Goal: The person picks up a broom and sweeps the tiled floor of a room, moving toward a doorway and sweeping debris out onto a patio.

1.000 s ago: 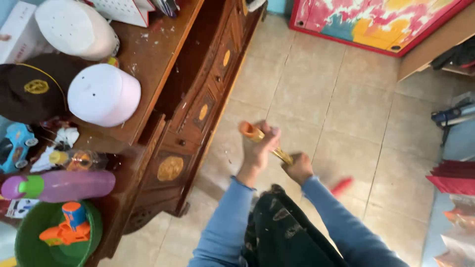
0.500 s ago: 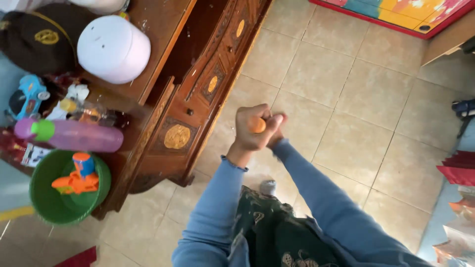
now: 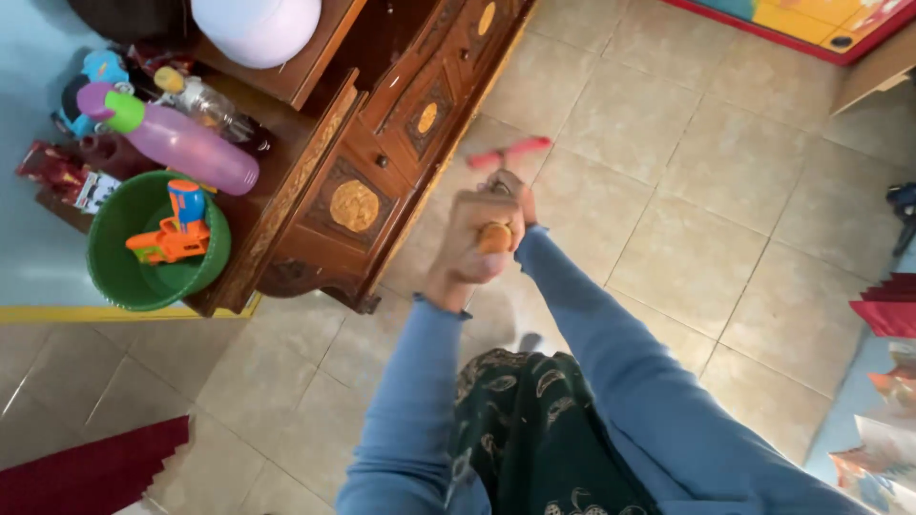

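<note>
Both my hands hold a long stick seen almost end-on, over the tiled floor [image 3: 668,219]. My left hand [image 3: 468,243] is closed around the stick's orange top end [image 3: 494,236]. My right hand [image 3: 513,191] grips the stick just below, mostly hidden behind the left one. A red bar-shaped head [image 3: 510,153] shows at the stick's far end near the floor, next to the carved wooden cabinet [image 3: 382,162]. Blue sleeves cover both arms, and a dark patterned garment hangs below.
On the cabinet's lower shelf stand a green bucket [image 3: 119,272] with an orange and blue toy [image 3: 172,234], a purple bottle [image 3: 186,143] and a white round hat [image 3: 258,24]. A colourful mat [image 3: 811,19] lies at the far right. Red folded cloth [image 3: 86,472] lies at the lower left.
The stick has swung from slanted to nearly end-on, and its red head now shows ahead of my hands. The view has shifted, so the cabinet sits further up and left.
</note>
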